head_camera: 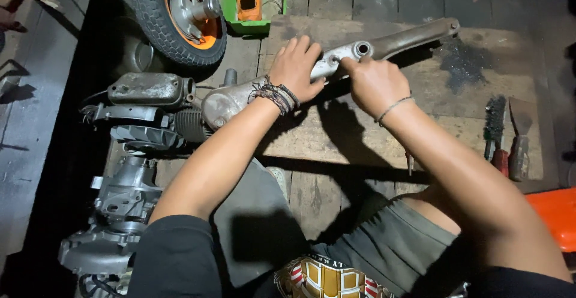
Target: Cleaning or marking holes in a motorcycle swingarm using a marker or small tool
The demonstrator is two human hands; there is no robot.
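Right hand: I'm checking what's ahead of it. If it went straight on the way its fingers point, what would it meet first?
The right hand already touches the grey metal arm; beyond it probably the left hand.

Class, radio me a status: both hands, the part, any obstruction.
Left hand gripping grey metal arm casting. Right hand fingertips at its round hole. Wire brush and scraper lie clear, off right.

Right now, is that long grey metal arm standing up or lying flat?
Lying flat. The long metal arm rests lengthwise on the wooden board, with the left hand and right hand pressing on it.
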